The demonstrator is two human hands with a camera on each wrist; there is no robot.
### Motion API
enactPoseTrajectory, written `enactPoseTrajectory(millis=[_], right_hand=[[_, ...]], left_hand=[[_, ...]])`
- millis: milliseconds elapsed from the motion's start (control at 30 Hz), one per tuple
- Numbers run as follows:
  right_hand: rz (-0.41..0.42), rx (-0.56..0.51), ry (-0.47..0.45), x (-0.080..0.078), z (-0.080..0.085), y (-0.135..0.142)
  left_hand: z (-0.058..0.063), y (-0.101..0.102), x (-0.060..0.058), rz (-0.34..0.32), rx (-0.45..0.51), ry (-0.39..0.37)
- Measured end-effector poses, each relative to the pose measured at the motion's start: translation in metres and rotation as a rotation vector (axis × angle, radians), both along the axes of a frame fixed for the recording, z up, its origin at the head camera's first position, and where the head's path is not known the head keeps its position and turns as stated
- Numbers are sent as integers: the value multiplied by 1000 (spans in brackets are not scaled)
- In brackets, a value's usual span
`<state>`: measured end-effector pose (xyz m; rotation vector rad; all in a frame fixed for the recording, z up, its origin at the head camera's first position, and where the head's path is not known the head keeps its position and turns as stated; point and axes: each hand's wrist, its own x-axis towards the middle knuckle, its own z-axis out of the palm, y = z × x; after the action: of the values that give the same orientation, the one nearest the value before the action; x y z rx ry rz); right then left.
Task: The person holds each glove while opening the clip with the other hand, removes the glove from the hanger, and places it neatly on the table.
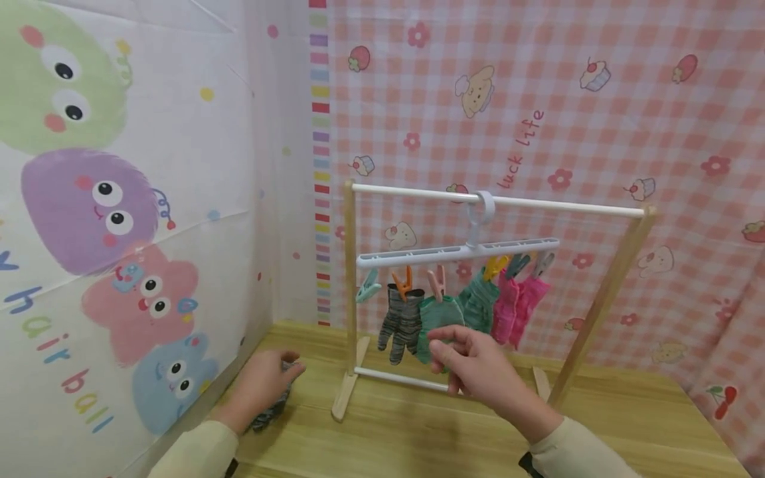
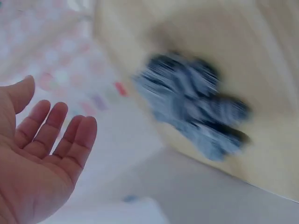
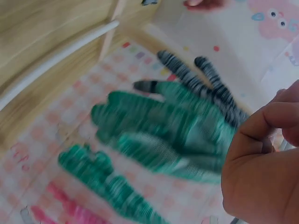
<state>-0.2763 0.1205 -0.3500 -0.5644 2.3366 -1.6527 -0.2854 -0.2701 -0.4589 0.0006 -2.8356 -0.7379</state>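
Observation:
My left hand hovers over a dark grey striped glove on the table. The left wrist view shows that glove, blurred, apart from the relaxed fingers of the hand. My right hand, fingers loosely bent and nothing seen between them, is in front of the hanging green glove. A grey glove, a second green glove and pink gloves hang from clothespins on a white hanger. At the hanger's left end, a light teal clothespin holds nothing.
The hanger hooks over the white top bar of a wooden-legged rack. A lower white bar joins its feet on the wooden table. A cartoon-printed white sheet stands at left, a pink checked cloth behind.

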Motion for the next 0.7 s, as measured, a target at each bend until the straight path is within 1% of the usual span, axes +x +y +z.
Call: enactPoseTrajectory(millis=[67, 200, 333, 400, 533, 600, 700], right_hand=[[-25, 27, 39, -1, 0, 7], [-30, 44, 97, 0, 2, 12], [-30, 60, 148, 1, 8, 8], [-39, 65, 170, 2, 13, 4], [-53, 60, 229, 5, 23, -5], [-77, 59, 250, 5, 27, -11], [-135, 60, 304, 6, 32, -23]], left_hand=[[9, 16, 3, -27, 67, 16], [25, 50, 8, -82, 187, 83], [40, 80, 6, -153, 324, 138], [47, 93, 4, -183, 381, 151], [55, 112, -4, -215, 482, 149], [56, 117, -8, -217, 534, 131], [58, 125, -13, -213, 633, 92]])
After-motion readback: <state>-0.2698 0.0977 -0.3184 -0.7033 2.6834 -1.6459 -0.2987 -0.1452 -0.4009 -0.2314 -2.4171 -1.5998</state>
